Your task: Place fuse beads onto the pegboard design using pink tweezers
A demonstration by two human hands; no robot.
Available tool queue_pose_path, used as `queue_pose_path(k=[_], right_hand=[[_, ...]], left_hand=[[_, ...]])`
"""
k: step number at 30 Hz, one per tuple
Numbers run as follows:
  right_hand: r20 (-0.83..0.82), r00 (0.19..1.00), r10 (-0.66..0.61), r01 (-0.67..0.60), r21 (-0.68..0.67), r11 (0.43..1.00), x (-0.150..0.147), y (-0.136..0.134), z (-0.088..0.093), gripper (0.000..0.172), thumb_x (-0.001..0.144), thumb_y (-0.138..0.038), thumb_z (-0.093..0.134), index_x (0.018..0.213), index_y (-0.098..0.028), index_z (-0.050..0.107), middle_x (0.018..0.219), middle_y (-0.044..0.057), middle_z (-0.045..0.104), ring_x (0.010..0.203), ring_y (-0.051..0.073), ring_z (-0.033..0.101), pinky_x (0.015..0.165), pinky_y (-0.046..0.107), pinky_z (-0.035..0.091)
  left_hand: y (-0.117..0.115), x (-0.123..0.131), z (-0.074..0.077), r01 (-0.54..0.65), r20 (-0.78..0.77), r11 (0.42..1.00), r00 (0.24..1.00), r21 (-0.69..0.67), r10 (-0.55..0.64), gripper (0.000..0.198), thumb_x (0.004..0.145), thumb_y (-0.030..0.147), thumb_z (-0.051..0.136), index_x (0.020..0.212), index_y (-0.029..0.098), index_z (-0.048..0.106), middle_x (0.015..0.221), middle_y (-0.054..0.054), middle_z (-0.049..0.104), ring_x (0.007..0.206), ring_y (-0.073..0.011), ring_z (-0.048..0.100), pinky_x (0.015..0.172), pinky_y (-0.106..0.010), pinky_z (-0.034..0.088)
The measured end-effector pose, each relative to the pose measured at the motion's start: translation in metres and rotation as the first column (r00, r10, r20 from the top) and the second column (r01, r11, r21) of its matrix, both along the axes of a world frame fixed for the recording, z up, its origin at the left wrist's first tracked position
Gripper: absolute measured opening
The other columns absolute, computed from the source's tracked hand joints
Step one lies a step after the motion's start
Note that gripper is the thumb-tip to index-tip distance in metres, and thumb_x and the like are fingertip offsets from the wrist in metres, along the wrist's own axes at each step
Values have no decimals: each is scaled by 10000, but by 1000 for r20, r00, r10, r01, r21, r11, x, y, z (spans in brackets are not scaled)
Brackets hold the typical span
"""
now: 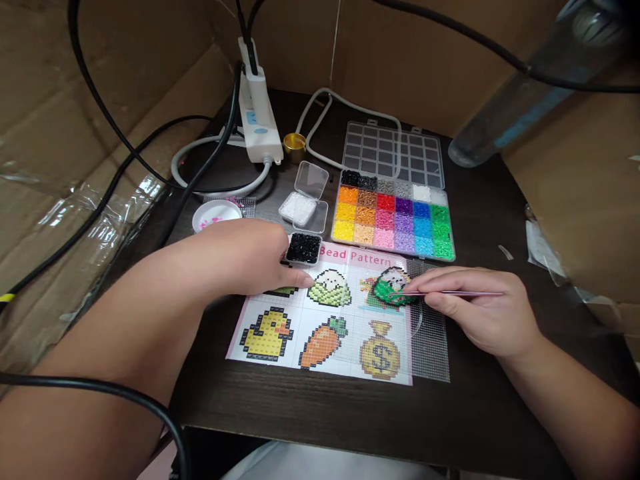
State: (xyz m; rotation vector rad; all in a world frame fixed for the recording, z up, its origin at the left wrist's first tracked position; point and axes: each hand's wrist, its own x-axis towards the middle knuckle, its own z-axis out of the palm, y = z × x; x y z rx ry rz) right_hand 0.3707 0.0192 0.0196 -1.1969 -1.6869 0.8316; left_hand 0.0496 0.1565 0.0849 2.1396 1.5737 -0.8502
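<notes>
Across the lower left, closest to the head camera, a black cable passes over my left arm, which reaches out above the dark table. At its end my left hand rests with the fingers curled at the left side of a small box of black beads; I cannot tell whether they grip it. Its thumb stretches along the pattern sheet, pointing at the printed rice ball. The sheet lies toward the table's near edge, about midway along.

From the right, my right hand pinches a slim pink tool between thumb and fingers. The tool's tip is at the green and white bead piece, which sits over the sheet's upper right corner. Beneath that hand, a clear pegboard overlaps the sheet's right edge.

Beyond the sheet, toward the table's far edge, the bead organizer stands open, sorted by color, its gridded lid folded back. Left of it are an open box of white beads and a gold cup. The cup is near a white power strip. Toward the table's left edge, a white dish holds some pink beads.
</notes>
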Motion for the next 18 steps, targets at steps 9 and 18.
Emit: queue_pose_path(k=[9, 18], right_hand=[[-7, 1000, -13, 12, -27, 1000, 0, 0, -1, 33, 1064, -360, 1052, 1038, -378, 1062, 1003, 55, 1008, 887, 305, 996, 811, 387, 862], [-13, 1000, 12, -12, -27, 1000, -1, 3, 4, 52, 1062, -329, 1058, 1056, -380, 1064, 1008, 55, 1009, 889, 305, 1005, 821, 382, 867]], left_hand=[[2, -6, -5, 34, 24, 999, 999, 13, -35, 780, 847, 1077, 669, 990, 381, 990, 843, -181, 886, 866, -431, 848, 770, -516, 597], [1, -1, -3, -36, 20, 999, 999, -3, 36, 709, 801, 1046, 743, 916, 379, 955, 888, -189, 894, 942, -464, 860, 828, -544, 590]])
